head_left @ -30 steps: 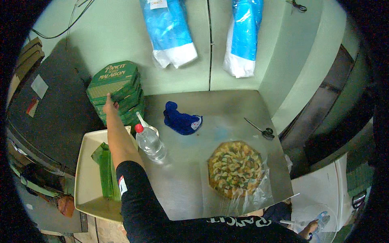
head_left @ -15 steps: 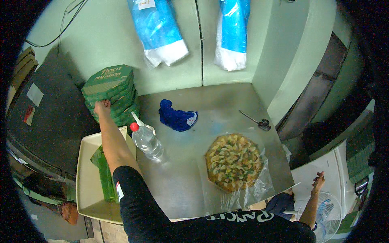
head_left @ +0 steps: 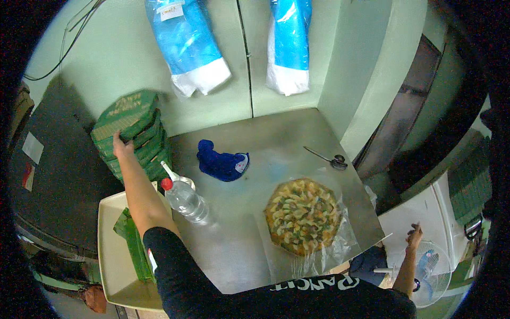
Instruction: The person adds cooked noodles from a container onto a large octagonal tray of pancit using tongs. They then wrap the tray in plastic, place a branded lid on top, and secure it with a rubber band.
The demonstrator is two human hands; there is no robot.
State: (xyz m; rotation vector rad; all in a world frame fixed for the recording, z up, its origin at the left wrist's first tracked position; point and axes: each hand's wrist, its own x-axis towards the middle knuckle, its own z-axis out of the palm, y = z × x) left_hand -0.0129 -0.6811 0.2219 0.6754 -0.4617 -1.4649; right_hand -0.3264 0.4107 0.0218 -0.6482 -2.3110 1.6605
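My left hand (head_left: 123, 146) grips the near edge of the top green octagonal box (head_left: 127, 112), which is blurred by motion. Under it stands a stack of similar green boxes (head_left: 151, 146) at the table's far left corner. My right hand (head_left: 415, 235) hangs off to the right beyond the table, its fingers loosely apart and holding nothing. On the steel table, an octagonal noodle dish (head_left: 303, 215) topped with pale slices and green bits lies on a clear plastic sheet (head_left: 279, 260).
A clear bottle with a red cap (head_left: 186, 202) stands by a white handled item (head_left: 178, 175). Beyond lie a blue cloth cap (head_left: 220, 164) and scissors (head_left: 332, 159). A cream tray (head_left: 109, 255) holds a banana leaf (head_left: 135, 250). A fan (head_left: 427, 266) stands right.
The top green box has shifted and tilted slightly on the stack under my left hand. The whole view has turned a little. My right hand stays out to the side.
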